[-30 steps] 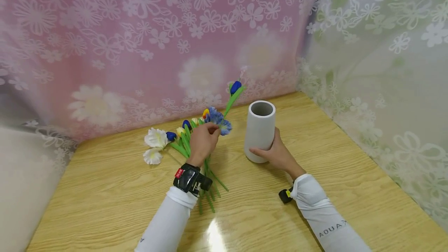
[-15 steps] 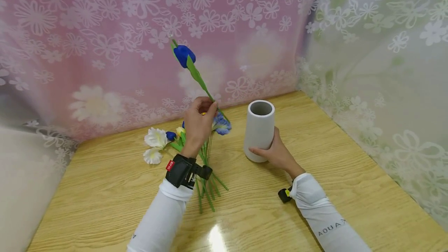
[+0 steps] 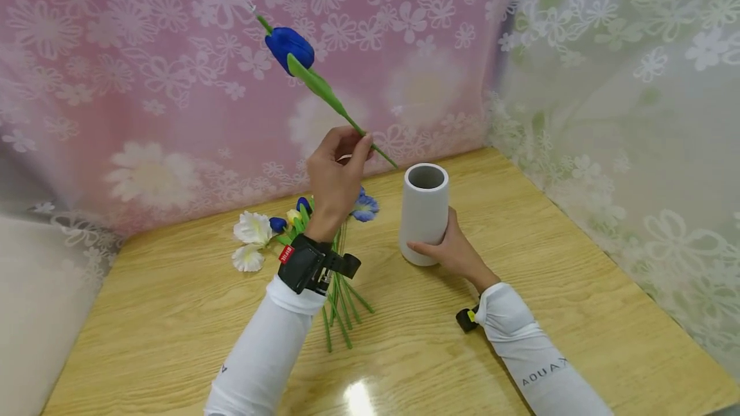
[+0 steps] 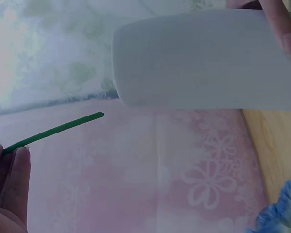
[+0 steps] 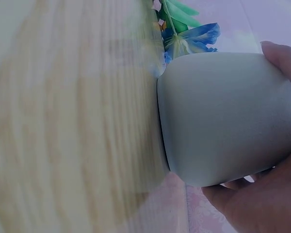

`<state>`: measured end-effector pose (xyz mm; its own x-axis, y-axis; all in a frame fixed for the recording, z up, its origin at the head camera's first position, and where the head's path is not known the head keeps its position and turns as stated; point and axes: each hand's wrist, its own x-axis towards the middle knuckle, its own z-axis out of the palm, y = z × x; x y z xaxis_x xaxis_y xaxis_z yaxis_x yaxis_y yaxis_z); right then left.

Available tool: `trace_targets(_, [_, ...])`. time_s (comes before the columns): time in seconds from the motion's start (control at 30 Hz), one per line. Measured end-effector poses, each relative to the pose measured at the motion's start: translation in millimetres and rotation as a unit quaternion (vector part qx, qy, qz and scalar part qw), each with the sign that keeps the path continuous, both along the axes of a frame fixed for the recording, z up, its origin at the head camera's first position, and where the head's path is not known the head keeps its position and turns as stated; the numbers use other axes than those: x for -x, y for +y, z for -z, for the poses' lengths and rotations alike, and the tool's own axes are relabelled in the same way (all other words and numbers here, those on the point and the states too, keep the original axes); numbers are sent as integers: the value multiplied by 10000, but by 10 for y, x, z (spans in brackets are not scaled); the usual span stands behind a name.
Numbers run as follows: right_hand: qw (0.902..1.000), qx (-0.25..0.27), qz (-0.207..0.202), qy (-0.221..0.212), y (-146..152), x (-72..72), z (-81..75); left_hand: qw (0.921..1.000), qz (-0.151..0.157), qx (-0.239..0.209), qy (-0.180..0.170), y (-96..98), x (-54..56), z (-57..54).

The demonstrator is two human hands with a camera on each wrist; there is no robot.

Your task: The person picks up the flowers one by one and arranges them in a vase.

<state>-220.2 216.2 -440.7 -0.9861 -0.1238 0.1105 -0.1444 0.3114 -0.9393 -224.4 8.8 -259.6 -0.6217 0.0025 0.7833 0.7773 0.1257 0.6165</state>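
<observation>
My left hand pinches the green stem of a blue tulip between thumb and fingers. The bloom tilts up and to the left, while the bare stem end slants down toward the vase. In the left wrist view that stem pokes out past the fingertips, apart from the vase's mouth. A white vase stands upright on the table, and my right hand grips its lower part from the right. Seen from the right wrist, thumb and fingers wrap round the vase close to its base.
Several artificial flowers lie bunched on the wooden table, partly hidden by my left arm. Among them are a white flower, a light blue flower and a small blue tulip. A pink floral curtain hangs behind the table.
My left hand has lifted the blue tulip up off the bunch, its bloom swinging to the upper left and its stem end coming near the vase's mouth. The right hand stays on the vase.
</observation>
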Motion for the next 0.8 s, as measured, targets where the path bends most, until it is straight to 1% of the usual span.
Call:
trace_targets(0.1, [10000, 16, -9, -45, -8, -1, 8, 10000, 63, -43, 44, 52, 101, 21])
trace_targets(0.17, [10000, -9, -2, -62, -9, -3, 9, 9997, 193, -96, 69, 91, 161, 49])
trace_targets(0.23, [10000, -58, 28, -46, -1, 1, 7, 9994, 327, -150, -6, 147, 172, 61])
trace_targets(0.3, [9999, -85, 67, -11, 13, 8, -2, 9985, 491, -171, -165, 210, 170, 80])
trace_targets(0.37, [9999, -95, 106, -2, 24, 6, -19, 9969, 646, -166, -417, 264, 165, 111])
trace_targets(0.47, [9999, -44, 109, -58, 32, -7, -61, 9933, 816, -163, -798, 338, 173, 164])
trace_targets(0.53, [9999, -20, 65, -97, 22, -41, -126, 9909, 865, -161, -1018, 373, 185, 201])
trace_targets(0.63, [9999, -36, 6, -133, -7, -125, -261, 9875, 838, -80, -1334, 409, 199, 258])
trace_targets(0.67, [9999, -41, 7, -155, -16, -152, -304, 9867, 773, 9, -1428, 416, 201, 275])
trace_targets(0.73, [9998, -61, 3, -189, -33, -202, -381, 9854, 615, 289, -1562, 425, 196, 299])
trace_targets(0.8, [9996, -31, 4, -270, -41, -223, -406, 9838, 405, 607, -1636, 426, 190, 315])
